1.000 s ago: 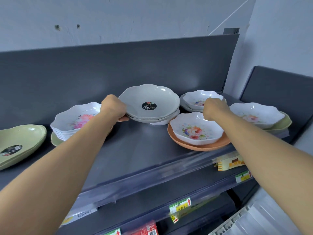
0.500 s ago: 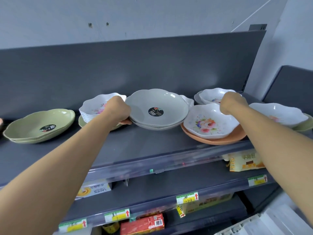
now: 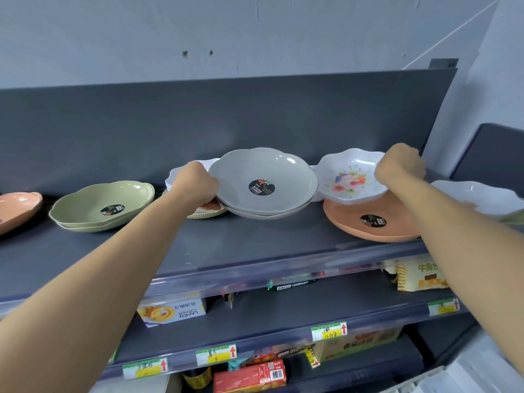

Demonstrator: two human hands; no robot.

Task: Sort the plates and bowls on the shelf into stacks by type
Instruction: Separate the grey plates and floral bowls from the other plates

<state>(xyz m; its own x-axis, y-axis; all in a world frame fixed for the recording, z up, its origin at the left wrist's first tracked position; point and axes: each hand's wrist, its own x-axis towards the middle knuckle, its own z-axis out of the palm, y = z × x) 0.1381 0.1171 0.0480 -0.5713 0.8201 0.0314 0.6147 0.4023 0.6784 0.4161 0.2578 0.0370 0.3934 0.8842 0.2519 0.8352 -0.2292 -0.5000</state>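
Fingers hidden behind our fists: our left hand (image 3: 195,182) grips the grey plate stack (image 3: 263,182) mid-shelf, our right hand (image 3: 399,168) clamps the floral bowl (image 3: 350,177) above the orange plate (image 3: 368,219) near the shelf's (image 3: 255,245) front edge.

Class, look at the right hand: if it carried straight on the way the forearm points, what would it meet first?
Probably the dark back panel of the shelf, just behind the right hand, which grips the floral bowl; depth is unclear.

The dark grey shelf (image 3: 255,245) carries green plates (image 3: 99,205), grey plates (image 3: 263,185) and an orange plate (image 3: 365,222).
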